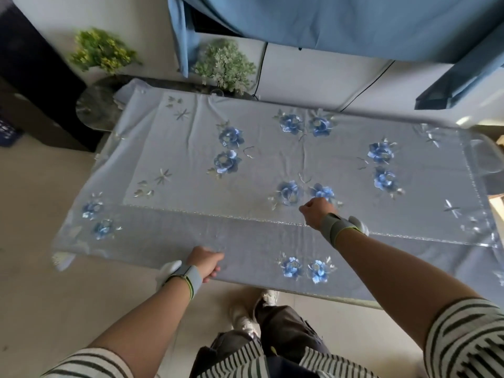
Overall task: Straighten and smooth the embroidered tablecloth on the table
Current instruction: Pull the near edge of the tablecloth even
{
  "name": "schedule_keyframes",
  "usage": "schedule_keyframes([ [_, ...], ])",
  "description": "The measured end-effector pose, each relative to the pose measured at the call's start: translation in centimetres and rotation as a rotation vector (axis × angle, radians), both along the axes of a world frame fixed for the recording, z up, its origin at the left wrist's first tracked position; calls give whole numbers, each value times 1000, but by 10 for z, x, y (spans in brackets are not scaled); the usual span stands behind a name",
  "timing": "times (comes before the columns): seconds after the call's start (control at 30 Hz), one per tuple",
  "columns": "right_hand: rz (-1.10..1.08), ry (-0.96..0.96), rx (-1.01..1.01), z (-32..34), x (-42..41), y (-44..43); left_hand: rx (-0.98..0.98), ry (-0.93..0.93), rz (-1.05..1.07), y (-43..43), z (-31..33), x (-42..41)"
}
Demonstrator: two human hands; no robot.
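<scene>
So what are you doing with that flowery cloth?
A person is straightening the embroidered tablecloth on the table. The left hand grips the cloth at the near edge, and the right hand is closed on the cloth farther in, beside a blue flower. The cloth lies mostly flat, with some creases near the middle and far edge.

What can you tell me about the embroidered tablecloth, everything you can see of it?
The embroidered tablecloth is pale blue, thin-looking fabric with paired blue flowers and silvery sprigs. It lies spread over the table, near and left edges hanging down, with faint creases at its middle. The left hand grips its near edge; the right hand rests closed on top.
</scene>
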State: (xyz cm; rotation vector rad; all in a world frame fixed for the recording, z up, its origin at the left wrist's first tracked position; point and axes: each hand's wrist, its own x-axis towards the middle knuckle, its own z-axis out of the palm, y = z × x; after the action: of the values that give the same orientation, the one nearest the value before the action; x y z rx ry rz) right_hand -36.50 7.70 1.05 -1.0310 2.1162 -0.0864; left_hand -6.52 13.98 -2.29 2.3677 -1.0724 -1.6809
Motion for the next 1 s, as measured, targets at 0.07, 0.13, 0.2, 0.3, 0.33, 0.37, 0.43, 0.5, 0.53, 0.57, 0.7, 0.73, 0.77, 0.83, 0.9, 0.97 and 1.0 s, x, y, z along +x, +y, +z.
schedule_keyframes([
  [0.07,12,84,-28,9,4,-7,6,12,6,0,1,0],
  [0.13,21,136,-28,4,4,-17,12,14,18,1,-1,0],
  [0.2,24,148,-3,-1,5,-26,15,4,29,0,-4,1],
  [0.3,56,163,33,-4,10,-34,18,7,24,-2,-6,6],
  [0.33,76,169,28,-1,14,-34,18,14,18,-2,-6,8],
  [0.37,93,169,-2,0,17,-34,18,18,17,-2,-4,9],
  [0.43,84,123,-38,1,26,-31,29,24,21,0,-1,13],
  [0.5,81,50,-56,4,37,-26,53,29,20,3,1,22],
  [0.53,85,10,-74,5,43,-24,67,28,16,4,1,26],
  [0.57,71,-37,-108,5,49,-20,81,21,4,5,3,31],
  [0.7,-116,-321,-166,10,77,1,154,-3,-24,7,7,49],
  [0.73,-194,-400,-159,11,86,13,191,-6,-51,10,7,56],
  [0.77,-260,-471,-161,12,95,24,230,-6,-68,13,6,60],
  [0.83,-360,-568,-149,19,113,51,304,48,-60,21,4,69],
  [0.9,-385,-590,-138,20,128,79,340,189,60,26,3,73],
  [0.97,-384,-581,-127,16,142,109,359,354,253,26,0,74],
  [1.0,-388,-584,-118,11,149,123,380,421,334,26,0,73],
])
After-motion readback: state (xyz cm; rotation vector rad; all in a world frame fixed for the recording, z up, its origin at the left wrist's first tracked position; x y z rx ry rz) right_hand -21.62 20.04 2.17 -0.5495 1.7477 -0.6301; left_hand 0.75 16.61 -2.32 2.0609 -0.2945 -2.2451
